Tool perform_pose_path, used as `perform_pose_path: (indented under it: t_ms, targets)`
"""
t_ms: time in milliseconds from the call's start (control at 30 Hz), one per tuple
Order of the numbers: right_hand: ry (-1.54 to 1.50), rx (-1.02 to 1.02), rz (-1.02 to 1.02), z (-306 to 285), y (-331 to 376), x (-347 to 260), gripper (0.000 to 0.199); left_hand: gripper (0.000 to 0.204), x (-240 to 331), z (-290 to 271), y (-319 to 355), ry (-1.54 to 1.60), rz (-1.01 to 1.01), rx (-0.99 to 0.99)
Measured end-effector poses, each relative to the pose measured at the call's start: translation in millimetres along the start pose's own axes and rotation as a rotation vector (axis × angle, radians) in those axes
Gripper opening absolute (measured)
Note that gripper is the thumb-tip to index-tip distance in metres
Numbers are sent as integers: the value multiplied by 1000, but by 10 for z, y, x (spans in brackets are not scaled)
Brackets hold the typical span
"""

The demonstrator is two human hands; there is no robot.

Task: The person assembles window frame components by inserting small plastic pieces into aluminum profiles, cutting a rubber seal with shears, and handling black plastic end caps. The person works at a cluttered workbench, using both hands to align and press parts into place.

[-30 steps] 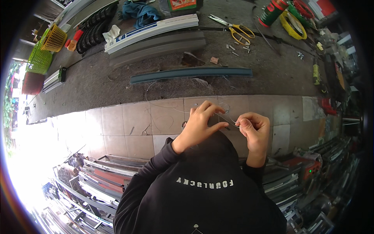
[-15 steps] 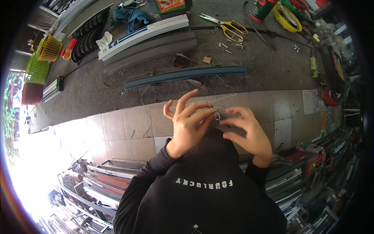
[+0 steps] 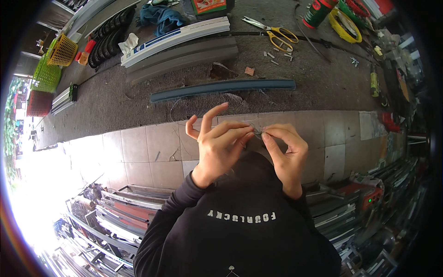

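Between my two hands, in front of my chest, is a thin, light-coloured string point(image 3: 257, 131) bunched in small loops. My left hand point(image 3: 220, 142) pinches it between thumb and forefinger, with the outer fingers raised. From the other side my right hand point(image 3: 287, 147) pinches the string with thumb and fingertips. A fine strand trails off beyond my left fingers towards the workbench. On the bench ahead lies a long blue-grey strip point(image 3: 224, 89), with loose thread by its right part. Yellow-handled scissors point(image 3: 276, 37) rest farther back, blades partly apart.
White profiles point(image 3: 180, 38) and grey profiles point(image 3: 184, 59) lie on the carpeted bench point(image 3: 323, 87). A blue cloth point(image 3: 159, 19) and a yellow bowl point(image 3: 345, 27) are farther back. Baskets point(image 3: 46, 78) stand at the left. Racks of metal bars point(image 3: 124, 214) flank me.
My right hand, formerly spread and apart from the string, has moved left and closed its fingertips on it. My left hand has shifted slightly left, still pinching.
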State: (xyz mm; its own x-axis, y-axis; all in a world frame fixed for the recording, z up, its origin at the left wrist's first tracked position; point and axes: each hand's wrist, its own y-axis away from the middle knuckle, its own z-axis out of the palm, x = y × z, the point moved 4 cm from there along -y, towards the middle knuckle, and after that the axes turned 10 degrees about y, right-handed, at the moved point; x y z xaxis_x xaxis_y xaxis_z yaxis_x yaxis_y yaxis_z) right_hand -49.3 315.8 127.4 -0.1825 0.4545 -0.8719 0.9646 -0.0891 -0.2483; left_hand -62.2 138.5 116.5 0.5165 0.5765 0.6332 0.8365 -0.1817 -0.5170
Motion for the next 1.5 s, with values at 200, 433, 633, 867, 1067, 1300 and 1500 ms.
perform_pose_path:
  t_ms: [200,433,633,867,1067,1300,1500]
  targets:
    - [18,-33,-64,43,11,0,8,12,86,-78,18,42,-121,35]
    - [-302,-33,119,36,51,108,8,10,36,-111,26,39,-82,101]
    - [-862,-249,414,196,153,241,17,9,-169,-37,88,315,-264,65]
    - [-683,5,270,137,70,224,21,23,-253,-44,111,323,-296,92]
    - [-467,-323,240,292,156,137,22,13,-199,-1,102,351,-223,62]
    - [-449,-183,252,89,61,188,18,28,-428,57,119,1190,-462,49]
    - [-87,-392,41,286,190,142,24,28,-385,38,161,758,-451,-3]
